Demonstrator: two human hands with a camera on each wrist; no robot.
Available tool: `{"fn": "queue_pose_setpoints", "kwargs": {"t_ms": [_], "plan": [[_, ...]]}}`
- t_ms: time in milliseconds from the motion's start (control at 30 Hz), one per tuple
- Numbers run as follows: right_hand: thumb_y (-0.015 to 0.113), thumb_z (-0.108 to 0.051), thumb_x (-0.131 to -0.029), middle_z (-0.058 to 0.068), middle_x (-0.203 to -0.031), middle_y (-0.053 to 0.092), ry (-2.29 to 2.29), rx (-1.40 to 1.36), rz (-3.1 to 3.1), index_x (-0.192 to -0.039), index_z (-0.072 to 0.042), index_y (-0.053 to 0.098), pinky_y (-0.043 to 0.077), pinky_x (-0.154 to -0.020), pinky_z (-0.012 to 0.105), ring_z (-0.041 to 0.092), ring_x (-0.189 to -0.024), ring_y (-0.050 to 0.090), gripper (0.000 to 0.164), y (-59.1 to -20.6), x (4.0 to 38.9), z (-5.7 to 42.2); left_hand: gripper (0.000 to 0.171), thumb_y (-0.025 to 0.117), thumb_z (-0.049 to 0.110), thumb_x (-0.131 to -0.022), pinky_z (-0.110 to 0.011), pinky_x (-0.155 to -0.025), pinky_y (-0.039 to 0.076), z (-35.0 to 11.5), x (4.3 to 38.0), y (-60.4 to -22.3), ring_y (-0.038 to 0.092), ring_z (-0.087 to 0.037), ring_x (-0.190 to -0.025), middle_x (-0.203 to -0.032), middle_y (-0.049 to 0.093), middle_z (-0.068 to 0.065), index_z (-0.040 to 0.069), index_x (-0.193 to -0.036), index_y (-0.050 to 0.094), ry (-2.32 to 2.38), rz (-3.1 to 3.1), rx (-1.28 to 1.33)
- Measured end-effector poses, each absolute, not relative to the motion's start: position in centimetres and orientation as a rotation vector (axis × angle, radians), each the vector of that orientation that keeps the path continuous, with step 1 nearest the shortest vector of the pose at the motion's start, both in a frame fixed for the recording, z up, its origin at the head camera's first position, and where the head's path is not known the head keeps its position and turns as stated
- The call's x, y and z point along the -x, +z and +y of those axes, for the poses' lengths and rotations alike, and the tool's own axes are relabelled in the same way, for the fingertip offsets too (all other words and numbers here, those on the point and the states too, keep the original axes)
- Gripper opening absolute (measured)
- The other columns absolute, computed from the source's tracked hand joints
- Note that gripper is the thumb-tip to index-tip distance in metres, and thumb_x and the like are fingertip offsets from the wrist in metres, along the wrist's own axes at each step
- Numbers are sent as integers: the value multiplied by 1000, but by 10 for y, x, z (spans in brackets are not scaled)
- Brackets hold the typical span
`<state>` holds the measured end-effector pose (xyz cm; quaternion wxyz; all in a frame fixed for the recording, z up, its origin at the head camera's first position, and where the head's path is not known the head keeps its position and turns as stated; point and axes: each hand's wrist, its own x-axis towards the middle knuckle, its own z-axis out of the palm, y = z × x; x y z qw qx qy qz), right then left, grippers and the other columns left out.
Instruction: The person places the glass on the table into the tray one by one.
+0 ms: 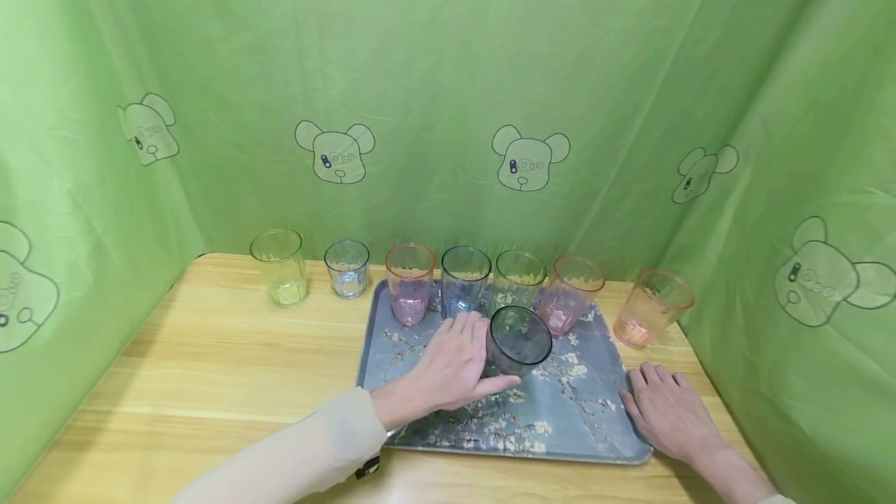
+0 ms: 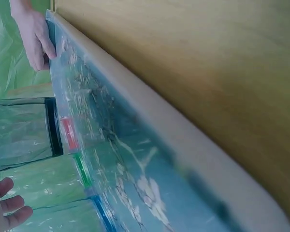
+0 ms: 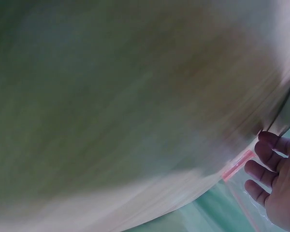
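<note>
My left hand (image 1: 455, 360) is over the tray (image 1: 434, 430), beside a dark grey glass (image 1: 519, 344). Its fingers lie along the glass's left side and the thumb stretches out in front. In the left wrist view the grey glass (image 2: 24, 133) stands on the tray, with the fingertips (image 2: 15, 205) loosely bent and not round it. Flat on the table by the tray's right edge, my right hand (image 1: 668, 407) holds nothing. Behind the grey glass stand a pink glass (image 1: 409, 286), a blue glass (image 1: 465, 278), a green glass (image 1: 519, 274) and another pink glass (image 1: 570, 298).
Left of the tray, a yellow-green glass (image 1: 280, 271) and a small blue glass (image 1: 347, 271) stand on the wooden table (image 1: 231, 379). An orange-pink glass (image 1: 649, 309) stands at the right, past the tray. Green curtains (image 1: 434, 61) enclose the back and sides.
</note>
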<state>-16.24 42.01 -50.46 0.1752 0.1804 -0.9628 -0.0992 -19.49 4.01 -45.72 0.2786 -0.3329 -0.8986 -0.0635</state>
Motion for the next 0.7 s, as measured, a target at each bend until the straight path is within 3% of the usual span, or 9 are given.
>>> {"fn": "queue_pose_setpoints", "kwargs": {"t_ms": [333,700], "plan": [[63,-31,-87,5,-80,49,-280,-510,-2725,-93,-9,55,36,-65,43,28,-80,54,24,-503,162,419,94,24,84,-85,-27,-76,47,60,205,-460,49,-16,-91,-104,55,-5,3,-122,52,-135,-2445,922],[64,-30,-87,5,-80,50,-279,-512,-2717,-93,-9,56,36,-65,43,29,-80,54,24,-503,162,418,94,22,83,-85,-28,-82,50,70,209,-468,51,-16,-94,-109,57,-6,3,-125,50,-136,-2503,928]]}}
